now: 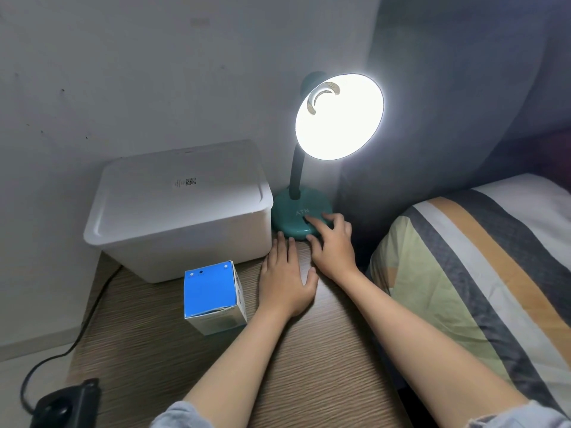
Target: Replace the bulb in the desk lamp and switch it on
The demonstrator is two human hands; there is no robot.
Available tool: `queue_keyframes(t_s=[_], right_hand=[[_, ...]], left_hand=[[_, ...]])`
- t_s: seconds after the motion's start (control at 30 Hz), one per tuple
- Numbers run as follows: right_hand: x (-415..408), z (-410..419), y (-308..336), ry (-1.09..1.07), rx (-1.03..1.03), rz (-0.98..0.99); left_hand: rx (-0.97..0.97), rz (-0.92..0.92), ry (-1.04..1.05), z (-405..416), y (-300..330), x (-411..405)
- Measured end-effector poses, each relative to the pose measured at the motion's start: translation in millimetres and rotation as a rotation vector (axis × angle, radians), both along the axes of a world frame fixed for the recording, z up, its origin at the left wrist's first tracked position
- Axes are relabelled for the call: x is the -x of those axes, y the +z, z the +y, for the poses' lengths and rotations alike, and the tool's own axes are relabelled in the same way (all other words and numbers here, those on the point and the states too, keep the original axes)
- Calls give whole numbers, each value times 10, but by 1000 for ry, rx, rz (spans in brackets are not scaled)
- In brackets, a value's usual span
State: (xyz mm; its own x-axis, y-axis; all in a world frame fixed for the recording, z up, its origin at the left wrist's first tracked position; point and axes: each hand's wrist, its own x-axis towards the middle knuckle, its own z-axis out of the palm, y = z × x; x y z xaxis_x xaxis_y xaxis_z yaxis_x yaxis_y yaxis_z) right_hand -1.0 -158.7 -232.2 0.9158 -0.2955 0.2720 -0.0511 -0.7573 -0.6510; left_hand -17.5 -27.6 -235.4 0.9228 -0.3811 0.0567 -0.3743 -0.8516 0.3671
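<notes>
Teal desk lamp (301,216) — upright, lit

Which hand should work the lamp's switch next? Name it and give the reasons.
Right. The right hand already rests on the lamp base, fingers at its switch. The left hand lies flat on the table, short of the base.

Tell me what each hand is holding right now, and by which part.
Nothing is held. The left hand lies flat and open on the wooden table. The right hand rests its fingers on the lamp base, at the switch, without gripping.

Lit desk lamp (338,115), hands (332,242) at base (290,216)
</notes>
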Motion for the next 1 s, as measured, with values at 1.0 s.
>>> queue_keyframes(t_s=[1.0], right_hand=[[183,-127,553,199,28,182]], left_hand=[[-67,252,-45,-52,441,37]])
